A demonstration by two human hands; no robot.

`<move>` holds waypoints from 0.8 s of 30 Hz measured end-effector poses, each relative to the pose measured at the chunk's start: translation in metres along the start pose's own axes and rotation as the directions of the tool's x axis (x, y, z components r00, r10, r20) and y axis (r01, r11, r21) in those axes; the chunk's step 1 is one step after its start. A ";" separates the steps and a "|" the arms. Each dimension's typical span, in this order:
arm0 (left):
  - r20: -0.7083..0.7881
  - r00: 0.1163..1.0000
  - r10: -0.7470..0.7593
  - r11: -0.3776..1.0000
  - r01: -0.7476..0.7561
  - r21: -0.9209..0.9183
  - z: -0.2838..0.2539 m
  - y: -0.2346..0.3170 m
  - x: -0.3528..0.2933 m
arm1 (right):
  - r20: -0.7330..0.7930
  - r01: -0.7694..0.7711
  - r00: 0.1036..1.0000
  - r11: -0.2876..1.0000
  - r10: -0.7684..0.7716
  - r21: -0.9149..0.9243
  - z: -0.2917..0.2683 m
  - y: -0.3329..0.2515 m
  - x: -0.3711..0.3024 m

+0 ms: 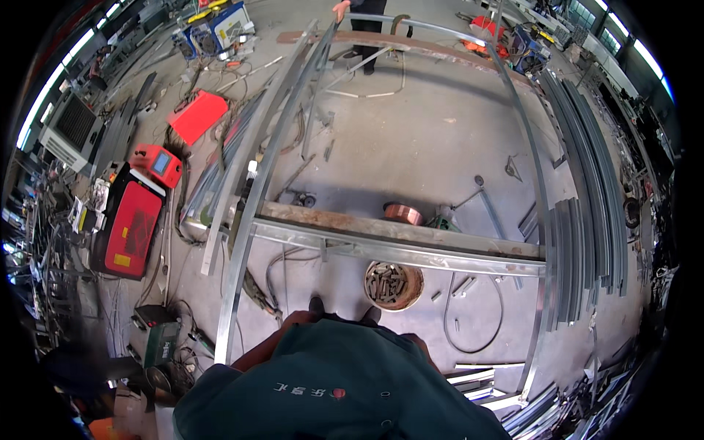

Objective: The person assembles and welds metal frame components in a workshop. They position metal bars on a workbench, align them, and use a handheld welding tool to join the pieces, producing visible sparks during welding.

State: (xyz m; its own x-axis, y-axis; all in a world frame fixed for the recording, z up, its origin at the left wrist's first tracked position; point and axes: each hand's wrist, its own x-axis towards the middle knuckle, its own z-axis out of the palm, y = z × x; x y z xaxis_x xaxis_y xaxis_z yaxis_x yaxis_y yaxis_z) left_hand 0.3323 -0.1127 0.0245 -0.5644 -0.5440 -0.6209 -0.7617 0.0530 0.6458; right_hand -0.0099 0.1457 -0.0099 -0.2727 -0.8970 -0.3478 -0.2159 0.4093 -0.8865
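A large rectangular frame of grey metal tubing (400,254) lies before me, propped on a rusty crossbeam (330,220). Its long left tube (258,192) runs past my left side. My left hand (302,317) shows only in part in front of my dark green shirt, next to my shoe; its fingers are hidden. Of my right arm, a bit of forearm (420,349) shows beside the shirt, and the hand is covered. Under the frame stands a round tub (416,292) holding short metal pieces (387,284). A co-worker's hand (341,9) touches the frame's far left corner.
A copper-coloured wire spool (403,213) sits behind the crossbeam. Grey metal profiles (587,191) are stacked to the right. On the left are a red machine (132,231), a green machine (155,341) and cables. A black hose loop (501,323) lies on the floor.
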 end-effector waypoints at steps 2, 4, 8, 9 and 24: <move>0.017 1.000 -0.013 0.994 0.011 0.112 -0.014 0.012 -0.006 | 0.119 -0.010 0.992 0.986 0.030 -0.168 0.003 0.002 0.019; -0.040 0.998 -0.053 0.991 0.058 0.117 -0.028 0.011 -0.013 | 0.224 -0.085 0.957 0.913 0.187 -0.399 0.014 0.006 0.042; -0.159 0.969 -0.189 0.981 0.195 0.022 -0.030 -0.079 0.003 | 0.050 -0.152 0.982 0.917 0.182 -0.369 0.035 -0.097 0.074; -0.181 0.967 -0.177 0.984 0.181 0.005 -0.039 -0.087 0.001 | 0.003 -0.140 0.989 0.927 0.150 -0.348 0.040 -0.107 0.083; -0.394 0.881 -0.263 0.957 0.184 -0.226 -0.098 -0.176 -0.030 | 0.047 0.175 0.984 0.975 -0.170 -0.134 0.168 -0.280 0.306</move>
State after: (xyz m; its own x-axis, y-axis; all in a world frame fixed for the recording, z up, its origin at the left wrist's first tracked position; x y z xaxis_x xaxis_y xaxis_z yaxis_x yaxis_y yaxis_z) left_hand 0.5144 -0.1876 -0.0270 -0.1716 -0.8231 -0.5413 -0.7603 -0.2388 0.6041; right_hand 0.1250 -0.2720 0.0806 -0.1877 -0.9604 -0.2058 -0.3844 0.2646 -0.8844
